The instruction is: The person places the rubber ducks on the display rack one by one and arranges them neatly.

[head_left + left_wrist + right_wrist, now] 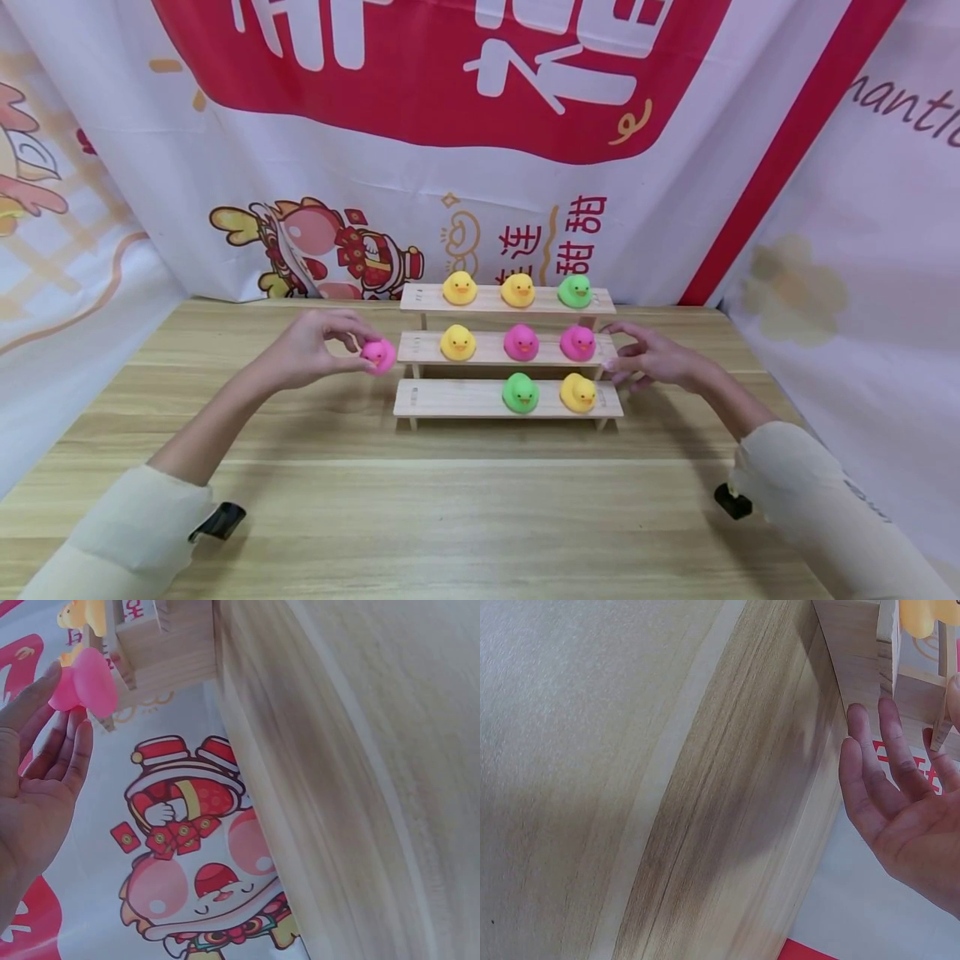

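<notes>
My left hand pinches a pink rubber duck between thumb and fingers, just left of a three-tier wooden stand. In the left wrist view the same pink duck sits at the fingertips. My right hand holds the right end of the middle tier, thumb in front and index finger behind; its other fingers spread loosely in the right wrist view. On the top tier are two yellow ducks and a green duck. The middle tier bears a yellow duck and two pink ducks.
The bottom tier bears a green duck and a yellow duck, with bare wood at its left. Under the stand is a wood-grain table. A printed cloth hangs directly behind, and more cloth flanks both sides.
</notes>
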Available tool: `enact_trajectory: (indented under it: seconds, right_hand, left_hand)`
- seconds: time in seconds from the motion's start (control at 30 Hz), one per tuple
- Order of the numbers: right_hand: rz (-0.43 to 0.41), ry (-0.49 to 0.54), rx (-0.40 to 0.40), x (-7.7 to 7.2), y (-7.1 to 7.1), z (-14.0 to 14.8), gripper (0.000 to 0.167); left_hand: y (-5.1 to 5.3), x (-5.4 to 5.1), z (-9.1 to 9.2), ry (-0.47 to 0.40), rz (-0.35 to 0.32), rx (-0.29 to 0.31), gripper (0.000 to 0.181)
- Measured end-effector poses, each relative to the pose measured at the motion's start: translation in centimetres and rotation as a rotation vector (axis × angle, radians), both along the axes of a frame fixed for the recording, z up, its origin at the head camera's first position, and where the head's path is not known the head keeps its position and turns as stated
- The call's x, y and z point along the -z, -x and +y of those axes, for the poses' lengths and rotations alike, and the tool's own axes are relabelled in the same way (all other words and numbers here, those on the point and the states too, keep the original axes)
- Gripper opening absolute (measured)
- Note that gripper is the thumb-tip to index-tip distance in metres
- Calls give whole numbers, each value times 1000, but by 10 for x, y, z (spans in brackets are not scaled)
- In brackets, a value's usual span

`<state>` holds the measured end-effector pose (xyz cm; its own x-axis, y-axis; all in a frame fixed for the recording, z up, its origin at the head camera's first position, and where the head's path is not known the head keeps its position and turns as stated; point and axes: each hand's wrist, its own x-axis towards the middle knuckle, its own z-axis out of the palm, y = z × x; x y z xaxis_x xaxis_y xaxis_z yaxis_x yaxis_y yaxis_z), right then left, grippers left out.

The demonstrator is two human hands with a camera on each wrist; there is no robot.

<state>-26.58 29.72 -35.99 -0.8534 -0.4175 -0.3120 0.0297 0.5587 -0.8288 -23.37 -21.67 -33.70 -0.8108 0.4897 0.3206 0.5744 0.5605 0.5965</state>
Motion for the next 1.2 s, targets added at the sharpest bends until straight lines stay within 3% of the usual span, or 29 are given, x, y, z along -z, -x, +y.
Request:
enact_trajectory:
  seconds: [0.33,0.67,1.2]
  right_hand:
    - [-4,-2,6,0,0,0,65]
    - [-5,-3,11,0,1,0,65]
    - [1,-2,11,-1,1,0,62]
  left_hand:
    - [-6,-5,12,-33,-5,63,29]
    - [-7,1,26,-15,-30,100,29]
    - [-11,11,63,-49,-112,222,26]
